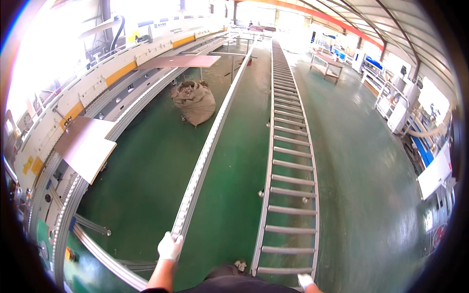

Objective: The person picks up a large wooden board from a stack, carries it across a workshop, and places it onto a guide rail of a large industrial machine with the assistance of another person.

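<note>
My left hand (170, 245), in a white glove, is closed on the near end of a long, narrow metal rail with small rollers (207, 149). This rail runs away from me toward the far end of the hall. To its right stretches a long roller conveyor (291, 211), ladder-like, with grey cross rollers between two side frames. My right hand (306, 280), also white-gloved, is low at the picture's edge beside the conveyor's near right corner. Its fingers are only partly visible, and I cannot tell whether it grips the frame.
Along the left stands a long machine (117, 73) with a roller track, carrying a pale panel (90, 151) and a pinkish board (188, 61). A stuffed sack (195, 103) sits on the green floor (359, 190). A worktable (326, 62) and other machines line the right.
</note>
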`<action>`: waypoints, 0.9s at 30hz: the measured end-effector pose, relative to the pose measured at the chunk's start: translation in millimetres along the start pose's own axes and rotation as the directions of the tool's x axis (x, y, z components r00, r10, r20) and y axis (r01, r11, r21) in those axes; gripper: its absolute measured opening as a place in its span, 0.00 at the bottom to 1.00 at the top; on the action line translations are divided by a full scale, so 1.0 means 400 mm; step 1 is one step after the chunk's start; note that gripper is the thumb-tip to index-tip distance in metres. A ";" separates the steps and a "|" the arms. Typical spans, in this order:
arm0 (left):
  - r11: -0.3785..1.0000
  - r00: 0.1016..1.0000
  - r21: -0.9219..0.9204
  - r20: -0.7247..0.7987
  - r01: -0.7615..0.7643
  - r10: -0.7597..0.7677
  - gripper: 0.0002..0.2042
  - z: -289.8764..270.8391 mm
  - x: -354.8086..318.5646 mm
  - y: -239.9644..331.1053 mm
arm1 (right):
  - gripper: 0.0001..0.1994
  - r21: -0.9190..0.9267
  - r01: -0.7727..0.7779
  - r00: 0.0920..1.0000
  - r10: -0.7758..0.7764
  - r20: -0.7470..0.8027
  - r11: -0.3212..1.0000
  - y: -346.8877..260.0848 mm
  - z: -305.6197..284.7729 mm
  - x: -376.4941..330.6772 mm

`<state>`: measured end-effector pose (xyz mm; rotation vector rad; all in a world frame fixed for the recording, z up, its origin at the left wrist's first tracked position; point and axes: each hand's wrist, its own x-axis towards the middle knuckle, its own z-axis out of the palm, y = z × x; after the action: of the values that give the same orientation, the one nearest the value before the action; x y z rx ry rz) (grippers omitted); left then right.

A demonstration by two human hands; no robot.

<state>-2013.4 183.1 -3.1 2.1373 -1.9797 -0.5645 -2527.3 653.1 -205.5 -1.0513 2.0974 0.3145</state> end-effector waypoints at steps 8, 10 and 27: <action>0.977 0.968 -0.065 0.158 0.205 -0.193 0.29 0.002 0.273 0.199 | 0.10 0.502 0.575 0.732 -0.133 -0.668 0.646 -0.640 -1.114 0.845; 0.999 0.995 -0.009 -0.092 -0.034 0.033 0.28 0.078 0.463 0.366 | 0.04 0.643 0.638 0.752 -0.164 -0.638 0.424 -0.725 -1.239 0.985; 0.959 0.949 0.086 -0.143 -0.271 0.281 0.37 0.372 2.258 1.732 | 0.18 0.278 0.082 0.996 -0.087 0.007 0.957 -0.448 -1.733 1.897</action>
<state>-2668.4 -759.6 -19.3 1.8271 -2.1826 -0.2826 -3034.8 -256.7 -258.6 -0.9612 2.0022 -0.0135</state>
